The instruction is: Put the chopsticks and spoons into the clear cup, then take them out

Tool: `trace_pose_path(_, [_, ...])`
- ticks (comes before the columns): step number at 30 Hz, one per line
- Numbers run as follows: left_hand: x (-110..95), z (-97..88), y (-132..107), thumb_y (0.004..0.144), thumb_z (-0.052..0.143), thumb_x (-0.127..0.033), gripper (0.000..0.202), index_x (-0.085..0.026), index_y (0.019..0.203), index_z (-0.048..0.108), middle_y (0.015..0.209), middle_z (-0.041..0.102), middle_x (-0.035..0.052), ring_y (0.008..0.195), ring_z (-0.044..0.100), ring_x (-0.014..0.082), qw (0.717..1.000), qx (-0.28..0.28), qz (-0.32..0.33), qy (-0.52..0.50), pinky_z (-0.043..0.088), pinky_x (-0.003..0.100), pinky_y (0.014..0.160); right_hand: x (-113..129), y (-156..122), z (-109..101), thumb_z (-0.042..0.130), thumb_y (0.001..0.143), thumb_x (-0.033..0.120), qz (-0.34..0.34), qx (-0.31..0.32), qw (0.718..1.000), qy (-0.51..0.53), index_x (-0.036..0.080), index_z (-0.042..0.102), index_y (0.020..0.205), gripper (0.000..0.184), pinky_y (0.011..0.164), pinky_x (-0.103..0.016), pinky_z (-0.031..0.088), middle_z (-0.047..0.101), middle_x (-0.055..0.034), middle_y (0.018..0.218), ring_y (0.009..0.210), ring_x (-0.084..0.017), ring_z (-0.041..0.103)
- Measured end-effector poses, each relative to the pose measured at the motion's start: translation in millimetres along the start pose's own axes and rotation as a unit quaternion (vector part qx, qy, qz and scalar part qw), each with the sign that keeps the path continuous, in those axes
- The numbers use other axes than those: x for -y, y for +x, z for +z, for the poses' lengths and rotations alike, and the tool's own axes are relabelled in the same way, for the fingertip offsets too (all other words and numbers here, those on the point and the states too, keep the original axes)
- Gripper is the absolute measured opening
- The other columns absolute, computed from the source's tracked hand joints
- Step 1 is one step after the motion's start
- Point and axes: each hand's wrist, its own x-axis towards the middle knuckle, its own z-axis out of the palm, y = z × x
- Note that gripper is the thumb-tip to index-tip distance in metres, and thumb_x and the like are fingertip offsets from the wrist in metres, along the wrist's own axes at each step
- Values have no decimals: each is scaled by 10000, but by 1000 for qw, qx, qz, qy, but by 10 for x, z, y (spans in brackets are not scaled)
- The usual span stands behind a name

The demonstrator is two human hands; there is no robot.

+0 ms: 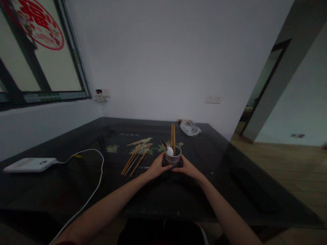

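A black table (199,200) is set against a pale wall (163,61), and a window (51,68) is seen toward ten o'clock. At the table's middle, a grey cup (173,159) is held between two hands, its mouth facing up and its long axis near vertical; whether its base is touching the tabletop cannot be told. It is gripped at nine o'clock by the left hand (157,167) and at three by the right hand (188,166), with thumbs laid along the near side; the other fingers are mostly hidden. From the cup, upright chopsticks (173,136) are pointed almost straight up. Beside them a white spoon (169,151) is seen at the rim, with a dark handle (164,145) slanted toward eleven. At the cup's nine o'clock, loose sticks (132,159) are laid flat, their long axes running from seven to one. A clear plastic bag (190,128) is placed toward one o'clock.
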Motion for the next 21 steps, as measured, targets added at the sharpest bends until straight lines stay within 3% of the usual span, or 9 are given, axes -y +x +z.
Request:
trace_pose_path(5, [40, -3, 13, 697, 731, -337, 691, -162, 1301, 446, 1302, 530, 151, 1207, 493, 289, 999, -17, 19, -25, 363, 456, 1041, -25, -12, 3, 819, 583, 318, 10, -2, 999, 30, 218, 424, 1310, 833, 1071, -439, 352, 479, -103, 1362, 1265, -266, 446])
trace_pose_path(9, [3, -90, 62, 774, 653, -379, 631, -171, 1321, 418, 1317, 508, 153, 1191, 506, 264, 997, -67, 18, -39, 385, 437, 1024, -86, -12, 18, 814, 592, 313, 16, -18, 1000, 9, 220, 415, 1318, 833, 1058, -443, 367, 496, -104, 1346, 1231, -264, 482])
trace_pose_path(16, [-130, -242, 155, 815, 573, -417, 493, -159, 1227, 496, 1221, 569, 139, 1150, 527, 249, 990, -111, -1, -87, 419, 403, 979, -220, 29, 45, 810, 592, 317, 7, -52, 998, -45, 216, 390, 1345, 868, 1048, -458, 364, 494, -118, 1350, 1234, -268, 476])
trace_pose_path(21, [-187, -273, 239, 759, 617, -434, 455, -168, 1125, 567, 1183, 612, 116, 1131, 548, 249, 987, -115, -22, -107, 416, 384, 980, -225, 33, 69, 806, 600, 331, 6, -63, 997, -53, 198, 395, 1338, 856, 1043, -453, 362, 519, -122, 1322, 1216, -271, 490])
